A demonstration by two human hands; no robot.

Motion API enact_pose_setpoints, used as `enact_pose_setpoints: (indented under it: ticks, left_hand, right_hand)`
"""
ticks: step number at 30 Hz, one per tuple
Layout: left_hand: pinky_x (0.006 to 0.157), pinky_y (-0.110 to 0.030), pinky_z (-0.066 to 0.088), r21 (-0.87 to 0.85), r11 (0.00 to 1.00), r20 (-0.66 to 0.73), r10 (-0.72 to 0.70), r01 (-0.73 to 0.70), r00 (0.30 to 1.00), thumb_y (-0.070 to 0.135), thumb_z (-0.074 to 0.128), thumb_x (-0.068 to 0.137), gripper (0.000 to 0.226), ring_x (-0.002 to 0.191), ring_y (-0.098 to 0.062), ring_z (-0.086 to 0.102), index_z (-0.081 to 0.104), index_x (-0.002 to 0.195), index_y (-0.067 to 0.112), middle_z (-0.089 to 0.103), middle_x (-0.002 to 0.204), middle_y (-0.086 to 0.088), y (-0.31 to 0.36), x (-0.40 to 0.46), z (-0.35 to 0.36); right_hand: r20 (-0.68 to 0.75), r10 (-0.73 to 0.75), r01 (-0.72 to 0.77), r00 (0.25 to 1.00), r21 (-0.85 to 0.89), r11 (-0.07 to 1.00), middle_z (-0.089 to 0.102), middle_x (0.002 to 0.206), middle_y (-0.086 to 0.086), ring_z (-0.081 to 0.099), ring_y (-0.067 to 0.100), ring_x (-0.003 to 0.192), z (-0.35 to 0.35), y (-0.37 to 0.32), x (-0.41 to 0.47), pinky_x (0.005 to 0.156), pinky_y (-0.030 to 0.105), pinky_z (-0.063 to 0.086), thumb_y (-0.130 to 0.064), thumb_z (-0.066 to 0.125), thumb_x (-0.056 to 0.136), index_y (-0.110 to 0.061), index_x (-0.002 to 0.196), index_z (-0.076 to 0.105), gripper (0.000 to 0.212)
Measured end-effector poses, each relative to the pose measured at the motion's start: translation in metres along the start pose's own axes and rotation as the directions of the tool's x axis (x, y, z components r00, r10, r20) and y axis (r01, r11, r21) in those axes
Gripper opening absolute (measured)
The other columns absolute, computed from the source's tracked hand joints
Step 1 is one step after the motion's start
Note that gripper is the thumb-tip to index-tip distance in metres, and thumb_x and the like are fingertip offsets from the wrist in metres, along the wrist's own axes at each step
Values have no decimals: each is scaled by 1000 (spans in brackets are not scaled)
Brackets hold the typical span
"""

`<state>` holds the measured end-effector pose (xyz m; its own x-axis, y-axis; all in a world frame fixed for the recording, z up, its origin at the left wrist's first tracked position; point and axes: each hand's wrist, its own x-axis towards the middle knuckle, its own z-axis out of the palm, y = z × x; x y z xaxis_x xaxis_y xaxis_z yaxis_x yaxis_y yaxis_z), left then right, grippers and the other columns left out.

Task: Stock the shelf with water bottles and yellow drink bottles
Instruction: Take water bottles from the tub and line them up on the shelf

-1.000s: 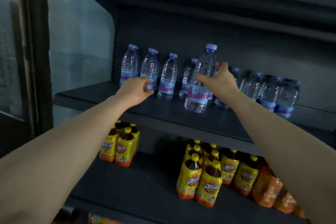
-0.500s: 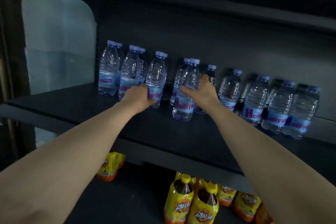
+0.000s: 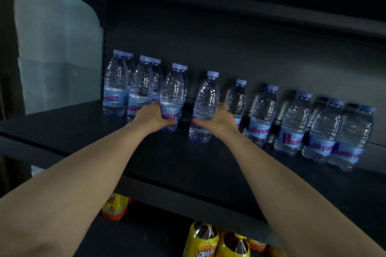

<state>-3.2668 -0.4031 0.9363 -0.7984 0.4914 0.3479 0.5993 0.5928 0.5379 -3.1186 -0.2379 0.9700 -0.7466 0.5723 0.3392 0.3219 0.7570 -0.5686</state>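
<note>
Both arms out to dark shelf (image 3: pixel 188 165), mid level. Left hand (image 3: pixel 153 118) wrapped round label of a water bottle (image 3: pixel 173 94), 3rd from left in front row; fingers curled onto its front, grip closed on it. Bottle upright, base on shelf, just beside the left cluster. Right hand (image 3: pixel 217 120) curled round 2nd bottle (image 3: pixel 205 106), fingers across the label, thumb side up; grip closed on it too. That bottle upright, base on shelf, standing alone w/ a clear gap to left-hand bottle and a smaller gap to next one on right.

Left cluster (image 3: pixel 129 87): approx. four more bottles in two depths, near shelf's left end, purple caps, blue labels w/ red lettering. Right row (image 3: pixel 292 123): more bottles running to the right, along back wall, some doubled behind; exact count hard to tell in shadow.

Lower shelf: yellow drinks (image 3: pixel 217 242) at bottom centre, dark liquid, yellow wraps, only tops visible. One more yellow pack (image 3: pixel 114 206) further left, partly hidden by left arm. Pale panel (image 3: pixel 56 48) at left of unit.
</note>
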Motion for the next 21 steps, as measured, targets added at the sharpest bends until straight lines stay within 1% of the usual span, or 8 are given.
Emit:
enact_pose_setpoints:
  ticks: [1, 3, 6, 9, 14, 17, 19, 21]
  left_hand:
    - [98, -40, 49, -14, 1000, 4, -5, 5, 1000, 60, 78, 70, 79, 111, -24, 62, 52, 132, 19, 64, 124, -2, 0, 1, 2]
    - [97, -39, 49, -26, 1000, 10, -8, 8, 1000, 58, 77, 71, 76, 110, -23, 62, 54, 131, 19, 65, 124, -2, 0, 2, 3]
    - [97, -40, 49, -20, 1000, 10, -11, 11, 1000, 56, 77, 73, 74, 109, -24, 62, 54, 131, 17, 64, 123, -2, 0, 1, 3]
    - [98, -39, 48, -23, 1000, 17, 5, -4, 1000, 57, 77, 72, 74, 111, -24, 61, 54, 131, 18, 64, 124, -3, 0, 1, 2]
    - [100, -42, 49, -15, 999, 39, 33, -33, 999, 60, 77, 69, 77, 111, -23, 62, 54, 131, 19, 65, 125, -2, 1, -3, -1]
    - [101, -43, 48, -23, 999, 37, 30, -29, 999, 60, 76, 70, 77, 112, -22, 61, 54, 132, 20, 64, 126, -1, 1, -5, -1]
    - [101, -42, 48, -24, 1000, 39, 21, -20, 999, 62, 75, 69, 78, 112, -22, 61, 53, 132, 21, 64, 126, -1, 1, -5, -1]
    - [101, -42, 48, -27, 999, 32, 25, -24, 999, 60, 76, 70, 77, 112, -23, 61, 53, 132, 19, 64, 126, -1, 1, -7, 0]
  right_hand:
    - [11, 9, -9, 1000, 24, 1000, 60, 119, 5, 60, 23, 101, 1, 2, 0, 77, 32, 51, -52, 80, 73, -11, 135, 36, 87]
    - [10, 3, -4, 1000, 56, 998, 62, 114, 3, 60, 20, 96, 2, 5, 2, 75, 30, 50, -50, 80, 74, -13, 130, 40, 78]
    - [-17, -10, 11, 1000, 77, 997, 63, 110, 2, 62, 21, 95, 6, 8, 2, 76, 34, 55, -48, 79, 74, -14, 125, 43, 70]
    - [-35, -17, 20, 999, 90, 996, 64, 108, 1, 62, 18, 90, 8, 10, 2, 66, 29, 51, -46, 79, 75, -15, 123, 45, 66]
    - [-38, -29, 32, 999, 68, 997, 63, 107, 2, 60, 19, 88, 9, 9, 2, 61, 26, 45, -46, 77, 77, -14, 124, 44, 66]
    - [-39, -35, 37, 999, 58, 998, 63, 107, 3, 61, 19, 89, 9, 8, 0, 60, 26, 44, -44, 76, 79, -13, 128, 42, 67]
    - [-41, -27, 29, 999, 50, 998, 63, 106, 3, 60, 18, 86, 9, 6, -1, 56, 25, 43, -44, 75, 80, -11, 131, 40, 70]
    - [-48, -13, 15, 999, 37, 999, 63, 107, 4, 59, 19, 86, 10, 5, -2, 60, 26, 44, -45, 74, 80, -10, 132, 39, 72]
